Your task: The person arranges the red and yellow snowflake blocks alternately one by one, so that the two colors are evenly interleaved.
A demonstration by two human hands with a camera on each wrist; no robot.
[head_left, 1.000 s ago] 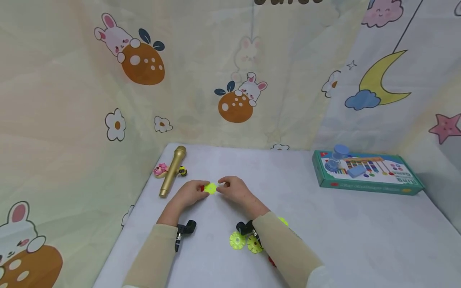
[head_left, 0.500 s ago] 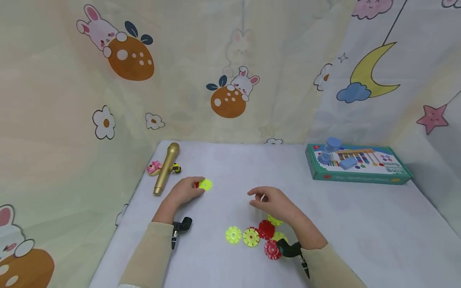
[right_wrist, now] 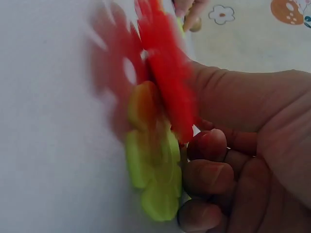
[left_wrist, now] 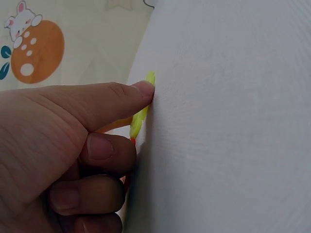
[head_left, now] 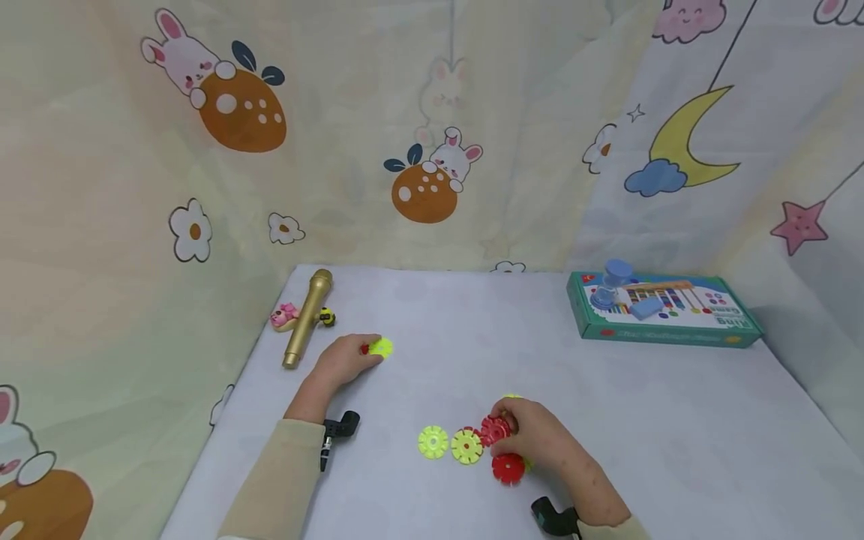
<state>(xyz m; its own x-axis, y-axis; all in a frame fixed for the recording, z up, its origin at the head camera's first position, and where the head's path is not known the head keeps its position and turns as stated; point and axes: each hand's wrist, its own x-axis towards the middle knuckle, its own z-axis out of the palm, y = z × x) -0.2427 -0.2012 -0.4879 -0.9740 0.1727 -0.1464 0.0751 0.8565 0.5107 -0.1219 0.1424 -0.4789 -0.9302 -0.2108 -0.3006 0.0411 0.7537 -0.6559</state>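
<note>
My left hand pinches a yellow-green notched building disc with a red disc beside it, partly behind the fingers. In the left wrist view the yellow-green disc appears edge-on at the fingertip, low over the white cloth. My right hand grips a red notched disc between thumb and fingers at the small pile. The right wrist view shows that red disc blurred and tilted over a yellow-green disc. Nearer me lies another red disc.
Left of the pile lie a yellow-green disc and another overlapping red. A gold microphone, pink figure and bee toy are at far left. At back right, a green box carries blue items.
My right hand has left the left hand's side, moved right and toward me, and taken hold of a red disc at the pile. The left hand keeps its discs.
</note>
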